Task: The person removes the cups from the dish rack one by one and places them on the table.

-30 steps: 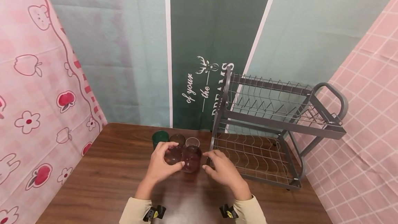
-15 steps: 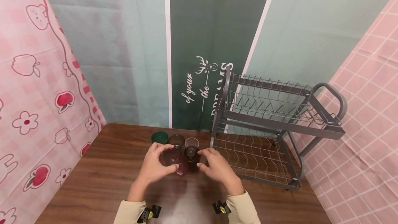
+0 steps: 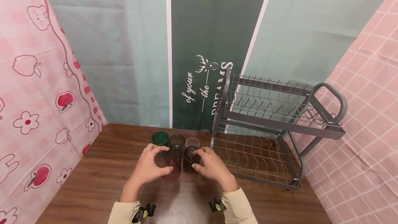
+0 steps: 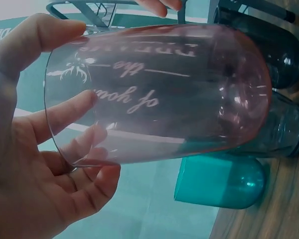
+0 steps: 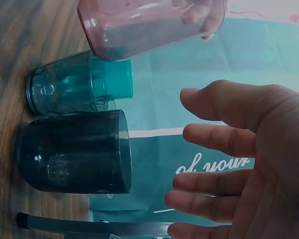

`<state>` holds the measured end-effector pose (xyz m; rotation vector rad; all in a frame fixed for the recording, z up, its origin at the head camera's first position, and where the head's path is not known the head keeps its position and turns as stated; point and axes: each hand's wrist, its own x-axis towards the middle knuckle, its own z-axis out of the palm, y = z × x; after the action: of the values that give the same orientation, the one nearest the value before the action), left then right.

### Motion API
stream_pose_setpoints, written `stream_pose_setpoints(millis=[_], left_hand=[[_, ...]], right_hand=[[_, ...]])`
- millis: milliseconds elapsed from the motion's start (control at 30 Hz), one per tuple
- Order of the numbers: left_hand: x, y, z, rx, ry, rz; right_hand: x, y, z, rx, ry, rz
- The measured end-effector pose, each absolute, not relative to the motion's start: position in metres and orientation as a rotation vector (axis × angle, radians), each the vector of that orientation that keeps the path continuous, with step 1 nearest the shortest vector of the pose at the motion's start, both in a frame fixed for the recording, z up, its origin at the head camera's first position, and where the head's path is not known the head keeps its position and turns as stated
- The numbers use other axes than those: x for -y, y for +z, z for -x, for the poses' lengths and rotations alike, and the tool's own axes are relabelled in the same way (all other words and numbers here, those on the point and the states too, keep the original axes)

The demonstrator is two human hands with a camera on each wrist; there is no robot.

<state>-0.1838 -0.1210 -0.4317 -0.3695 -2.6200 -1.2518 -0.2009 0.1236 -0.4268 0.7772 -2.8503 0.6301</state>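
My left hand (image 3: 146, 163) grips a see-through pink cup (image 4: 164, 99) near its rim, the thumb on one side and the fingers on the other. In the head view the pink cup's reddish base (image 3: 174, 172) shows close over the table. My right hand (image 3: 214, 168) has its thumb and fingers apart around nothing. It is nearest to a dark, see-through cup (image 5: 74, 154), which stands upright on the table. The right wrist view shows the fingertips (image 5: 192, 133) apart from that cup's rim. Only the head view has the right fingers overlapping the rim.
Behind stand a green cup (image 3: 160, 138), a brownish cup (image 3: 177, 140) and a clear glass (image 3: 192, 141) in a row. A grey two-tier dish rack (image 3: 280, 123) stands on the right of the wooden table (image 3: 93, 175). Printed cloths hang around the table.
The left hand has moved the pink cup left and a little nearer to me, away from the dark cup. My right hand has shifted left, toward the dark cup.
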Motion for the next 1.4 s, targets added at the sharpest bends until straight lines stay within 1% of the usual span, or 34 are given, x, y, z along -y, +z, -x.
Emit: stream_pose_setpoints(millis=[467,933,1400], left_hand=[[0.135,-0.437,0.185,2.707,-1.106,0.317],[0.144,-0.44,0.195,2.712,-0.978,0.26],[0.148,-0.473,0.213,2.654,-0.987,0.233]], right_hand=[[-0.113,-0.428,0.207,2.909,0.575,-0.804],[-0.097,-0.434,0.215,2.941,0.512,-0.82],[-0.083,-0.445,0.226,2.924,0.469,-0.856]])
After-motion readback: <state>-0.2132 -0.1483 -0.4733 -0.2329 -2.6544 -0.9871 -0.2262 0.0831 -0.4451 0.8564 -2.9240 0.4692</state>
